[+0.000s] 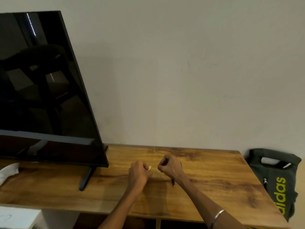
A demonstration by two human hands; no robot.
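Observation:
My left hand is curled over the middle of the wooden table and pinches a small white piece at its fingertips. A little to its right, my right hand is curled into a fist, fingertips toward the left hand. Nothing shows in its fingers. A thin pen with a green far end runs under my right wrist. It seems to lie on the table, its middle hidden. A metal bangle is on my right forearm.
A large black TV stands on the table's left half, its foot reaching toward the front edge. A white object lies at the far left. A dark bag with yellow lettering leans past the table's right edge. A wall is behind.

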